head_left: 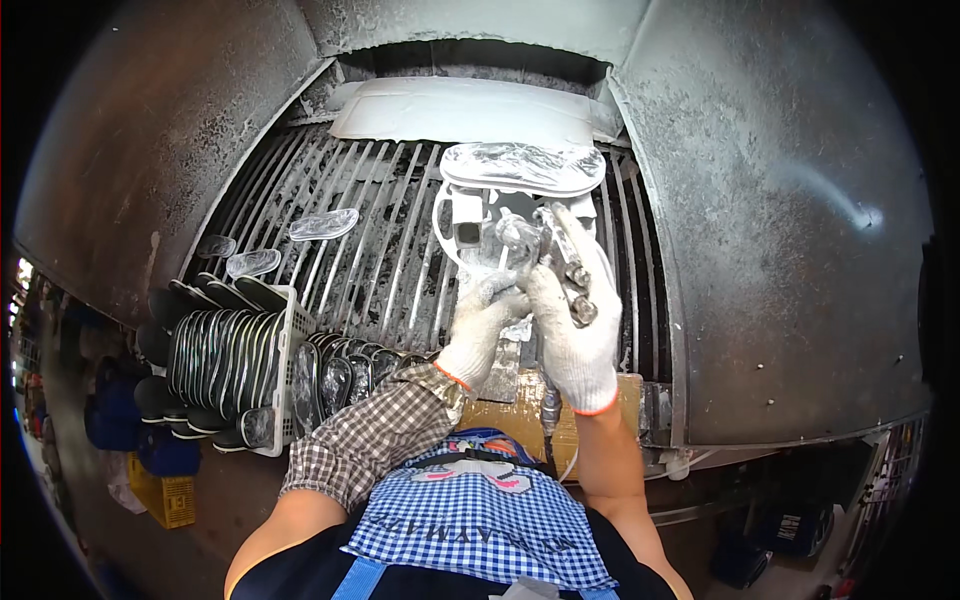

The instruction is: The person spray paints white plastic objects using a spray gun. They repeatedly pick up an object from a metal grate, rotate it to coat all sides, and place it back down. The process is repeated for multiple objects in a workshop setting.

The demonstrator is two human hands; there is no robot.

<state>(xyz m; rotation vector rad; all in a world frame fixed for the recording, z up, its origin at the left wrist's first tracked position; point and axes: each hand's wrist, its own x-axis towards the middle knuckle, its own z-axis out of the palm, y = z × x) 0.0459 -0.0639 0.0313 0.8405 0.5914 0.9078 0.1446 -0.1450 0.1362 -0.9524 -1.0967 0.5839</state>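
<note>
My right hand (580, 335), in a white knit glove, is wrapped around a metal spray gun (578, 285) with knobs at its back. A hose (550, 405) runs down from the gun. My gloved left hand (478, 325) has its fingers curled closed just left of the gun, close to my right fingers; what they pinch is hidden. Ahead of both hands a white-edged shoe sole (522, 168), its top under shiny clear film, rests crosswise above a white rounded holder (447, 225). A crinkled, film-like clump (515, 235) sits in front of the gun.
Dusty metal walls (770, 220) enclose a slatted grate (390, 240) on both sides. Film-covered pieces (324, 224) lie on its left part. A white crate (292, 365) packed with dark soles stands at the left. A white sheet (460, 110) lies at the back, cardboard (505, 415) at the front edge.
</note>
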